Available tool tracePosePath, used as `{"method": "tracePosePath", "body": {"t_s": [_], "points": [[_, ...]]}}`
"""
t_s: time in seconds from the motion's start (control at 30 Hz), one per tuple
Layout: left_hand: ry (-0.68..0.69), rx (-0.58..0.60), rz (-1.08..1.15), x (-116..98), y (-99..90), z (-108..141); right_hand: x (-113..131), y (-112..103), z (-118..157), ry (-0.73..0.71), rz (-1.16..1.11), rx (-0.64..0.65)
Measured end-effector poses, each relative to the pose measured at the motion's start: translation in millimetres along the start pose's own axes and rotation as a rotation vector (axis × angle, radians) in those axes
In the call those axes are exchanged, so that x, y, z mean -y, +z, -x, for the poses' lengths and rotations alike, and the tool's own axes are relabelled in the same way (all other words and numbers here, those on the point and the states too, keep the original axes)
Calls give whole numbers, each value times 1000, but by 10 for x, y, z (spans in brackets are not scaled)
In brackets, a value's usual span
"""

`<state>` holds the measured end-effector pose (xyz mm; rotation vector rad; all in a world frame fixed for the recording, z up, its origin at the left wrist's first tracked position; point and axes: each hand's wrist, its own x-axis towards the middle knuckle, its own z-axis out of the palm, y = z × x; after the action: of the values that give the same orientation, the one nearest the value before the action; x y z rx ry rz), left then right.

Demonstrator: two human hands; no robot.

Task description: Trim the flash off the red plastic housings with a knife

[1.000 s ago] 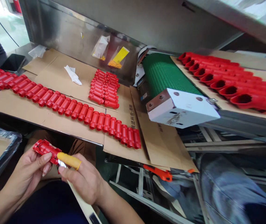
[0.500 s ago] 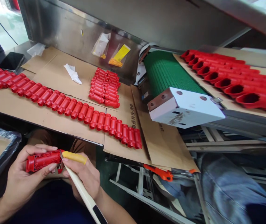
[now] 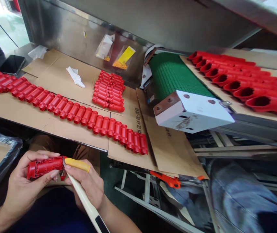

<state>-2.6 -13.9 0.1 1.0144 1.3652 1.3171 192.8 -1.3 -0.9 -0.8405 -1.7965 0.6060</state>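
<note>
My left hand (image 3: 26,181) is closed around a red plastic housing half (image 3: 46,166), whose open side with a dark line along its edge faces up. In my right hand (image 3: 88,181) is a cream-handled tool (image 3: 85,197) with a dark patch low on its handle. A yellow finger cot (image 3: 77,164) covers one finger of that hand. The tool's tip meets the right end of the red housing; my fingers partly hide the tip. Beyond my hands, a long row of red housings (image 3: 72,111) lies side by side on cardboard.
A smaller stack of red parts (image 3: 109,90) sits behind the row. To the right are a green conveyor belt (image 3: 177,74) and large red tubular parts (image 3: 245,82). Orange-handled scissors (image 3: 165,179) lie under the cardboard edge. A phone (image 3: 12,64) rests at left; a person's denim-clad leg (image 3: 245,194) is at right.
My right hand and the tool's handle have shifted very slightly to the left. The red housing stays in my left hand almost unmoved.
</note>
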Motion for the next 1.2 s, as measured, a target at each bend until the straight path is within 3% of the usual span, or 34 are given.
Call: {"method": "tracePosePath", "body": {"t_s": [0.23, 0.4, 0.47, 0.57, 0.63, 0.7, 0.8, 0.97, 1.03, 1.2], "points": [[-17, -24, 4, 7, 34, 1, -25, -10, 6, 20, 23, 48], [-219, -52, 151, -75, 91, -33, -165, -17, 57, -20, 69, 100], [-334, -7, 267, -108, 94, -61, -237, -63, 62, 64, 23, 21], [-454, 3, 373, -149, 101, -91, -293, -177, 44, 362, -105, -155], [-494, 3, 392, -160, 112, -94, -272, -244, 29, 513, -214, -195], [-485, 46, 397, -154, 124, -85, -212, -270, 13, 460, -232, -160], [-426, 117, 359, -129, 134, -57, -113, -211, -30, 239, -150, -99], [-413, 120, 208, -99, 140, -15, -65, -23, -112, 13, -114, -16], [-412, 108, 191, -102, 147, -16, -78, -32, -113, -12, -84, -13], [-444, 160, 262, -127, 50, -35, -109, -329, -103, 145, 77, -83]]}}
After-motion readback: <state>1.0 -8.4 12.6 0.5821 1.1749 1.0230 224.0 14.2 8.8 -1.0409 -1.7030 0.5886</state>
